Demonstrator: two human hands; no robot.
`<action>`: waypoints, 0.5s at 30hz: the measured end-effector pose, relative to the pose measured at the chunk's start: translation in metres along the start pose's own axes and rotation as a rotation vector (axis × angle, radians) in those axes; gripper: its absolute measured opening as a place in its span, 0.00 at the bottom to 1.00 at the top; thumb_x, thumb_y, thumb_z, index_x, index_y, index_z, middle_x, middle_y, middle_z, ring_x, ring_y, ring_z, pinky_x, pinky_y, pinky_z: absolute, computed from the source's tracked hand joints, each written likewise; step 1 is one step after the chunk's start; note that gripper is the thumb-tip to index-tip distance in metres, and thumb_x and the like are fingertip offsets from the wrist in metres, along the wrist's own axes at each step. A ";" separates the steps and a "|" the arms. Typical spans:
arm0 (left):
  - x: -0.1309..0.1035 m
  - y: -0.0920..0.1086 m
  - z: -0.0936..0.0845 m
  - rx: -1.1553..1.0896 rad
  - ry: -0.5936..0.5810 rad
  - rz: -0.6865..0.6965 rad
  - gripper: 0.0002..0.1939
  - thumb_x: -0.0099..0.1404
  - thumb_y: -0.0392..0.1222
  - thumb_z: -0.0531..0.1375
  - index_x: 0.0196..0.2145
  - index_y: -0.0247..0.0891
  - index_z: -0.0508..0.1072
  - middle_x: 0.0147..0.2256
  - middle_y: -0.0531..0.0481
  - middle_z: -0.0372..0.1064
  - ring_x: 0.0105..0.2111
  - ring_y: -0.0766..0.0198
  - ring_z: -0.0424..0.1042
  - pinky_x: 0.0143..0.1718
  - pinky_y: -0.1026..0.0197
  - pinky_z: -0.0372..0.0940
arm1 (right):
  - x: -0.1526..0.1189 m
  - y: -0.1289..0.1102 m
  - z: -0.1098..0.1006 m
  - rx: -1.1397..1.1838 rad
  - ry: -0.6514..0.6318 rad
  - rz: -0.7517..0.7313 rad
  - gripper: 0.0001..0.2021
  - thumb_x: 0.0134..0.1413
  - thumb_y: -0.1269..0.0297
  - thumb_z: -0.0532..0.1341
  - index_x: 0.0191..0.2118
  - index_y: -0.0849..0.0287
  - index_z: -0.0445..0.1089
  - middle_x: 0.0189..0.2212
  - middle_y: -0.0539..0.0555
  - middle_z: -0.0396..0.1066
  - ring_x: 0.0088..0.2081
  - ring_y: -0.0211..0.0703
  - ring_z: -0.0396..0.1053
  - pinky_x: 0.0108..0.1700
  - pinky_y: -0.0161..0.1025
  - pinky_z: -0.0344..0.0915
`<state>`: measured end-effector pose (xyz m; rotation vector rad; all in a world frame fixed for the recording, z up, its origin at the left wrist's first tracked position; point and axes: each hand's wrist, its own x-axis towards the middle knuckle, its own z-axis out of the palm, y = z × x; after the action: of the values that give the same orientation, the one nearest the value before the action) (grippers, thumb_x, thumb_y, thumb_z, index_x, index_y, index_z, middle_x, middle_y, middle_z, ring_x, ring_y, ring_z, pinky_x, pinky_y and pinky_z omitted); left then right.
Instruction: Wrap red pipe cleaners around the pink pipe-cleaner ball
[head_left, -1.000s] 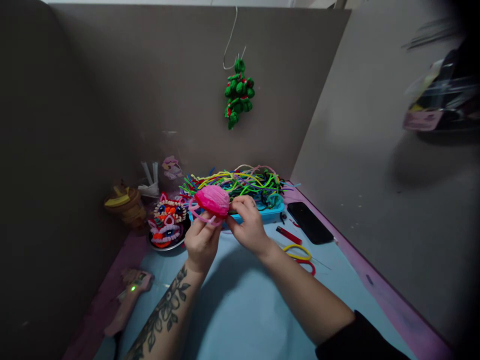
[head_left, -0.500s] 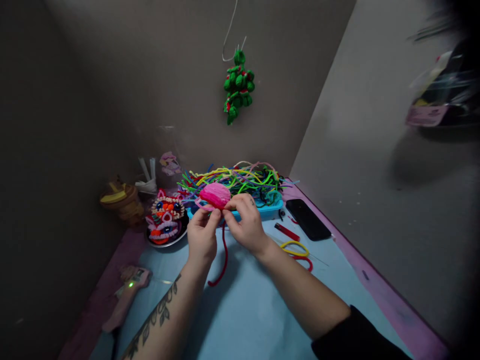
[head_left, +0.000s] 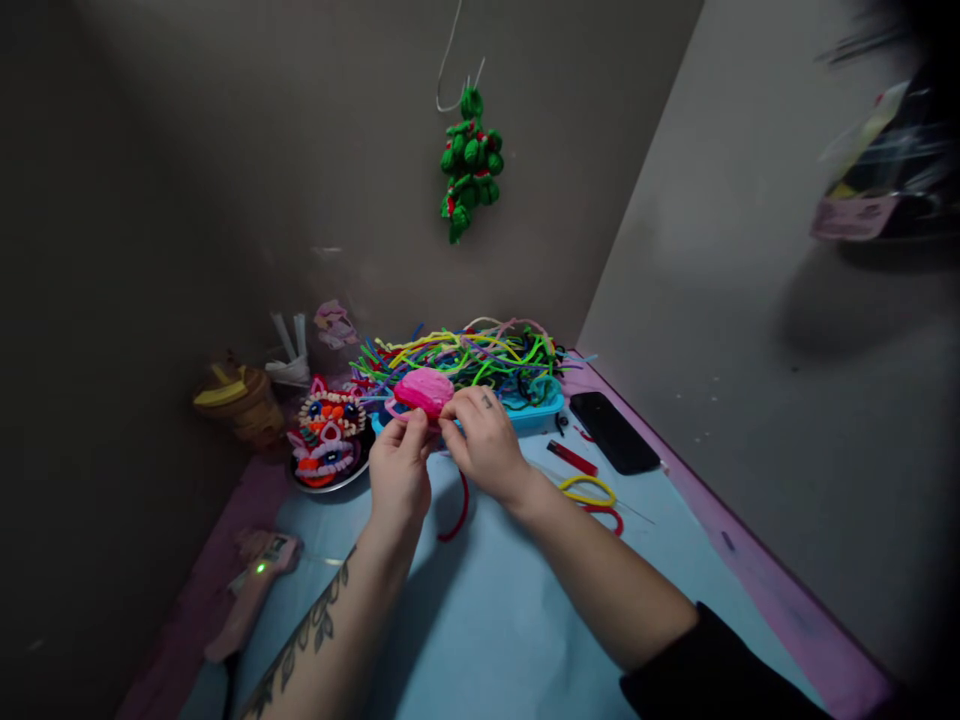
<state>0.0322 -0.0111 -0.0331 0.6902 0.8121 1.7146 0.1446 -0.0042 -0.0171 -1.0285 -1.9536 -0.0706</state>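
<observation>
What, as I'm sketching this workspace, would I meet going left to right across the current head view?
Brown container, metal-rimmed dish, left hand, right hand, black phone.

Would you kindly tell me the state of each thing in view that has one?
Pink piece, held between left hand and right hand
Red strand, curved
Blue tray, heaped full
Bowl, loaded
Phone, flat, unlit
Glue gun, green light on
Green ornament, hanging
</observation>
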 end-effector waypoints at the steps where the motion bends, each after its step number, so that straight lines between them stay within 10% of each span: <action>1: 0.000 0.000 0.000 0.005 -0.001 0.007 0.12 0.51 0.44 0.67 0.27 0.33 0.72 0.23 0.53 0.70 0.24 0.72 0.68 0.30 0.68 0.64 | 0.000 0.000 0.000 -0.002 -0.004 0.004 0.05 0.58 0.69 0.53 0.33 0.59 0.65 0.35 0.57 0.67 0.40 0.47 0.61 0.44 0.44 0.60; 15: 0.013 0.021 -0.003 -0.132 0.095 -0.051 0.14 0.44 0.43 0.70 0.26 0.33 0.72 0.21 0.54 0.70 0.22 0.70 0.69 0.29 0.67 0.64 | -0.001 0.001 0.009 0.285 -0.044 0.231 0.05 0.51 0.63 0.61 0.33 0.58 0.67 0.33 0.54 0.68 0.38 0.43 0.66 0.41 0.39 0.62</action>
<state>0.0142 -0.0038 -0.0177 0.4970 0.7676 1.7479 0.1394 -0.0003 -0.0242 -1.0622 -1.8059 0.3513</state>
